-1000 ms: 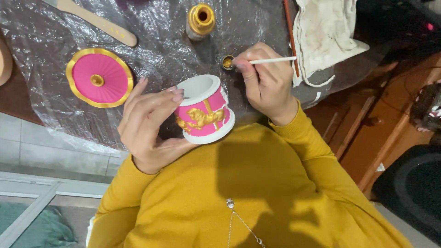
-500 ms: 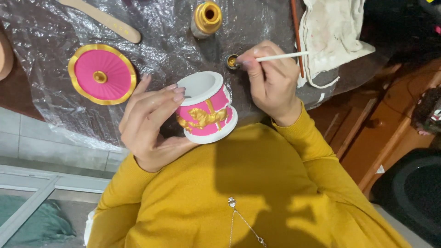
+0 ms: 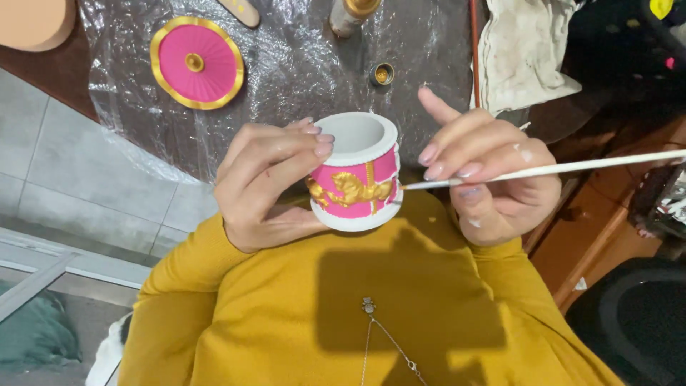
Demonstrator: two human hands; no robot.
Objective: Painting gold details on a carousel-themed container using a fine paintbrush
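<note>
no packages, labels, signs, screens

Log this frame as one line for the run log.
left hand: holds pink-and-white jar | right hand: holds paintbrush, tip at jar's gold trim | pink lid on plastic sheet

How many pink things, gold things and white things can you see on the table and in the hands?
Pink with gold: 2, the round carousel pot in the left hand and the round fluted lid.
Gold: 2, the small open cap and the paint bottle top.
White: 2, the thin brush in the right hand and the cloth.
Total: 6.
</note>
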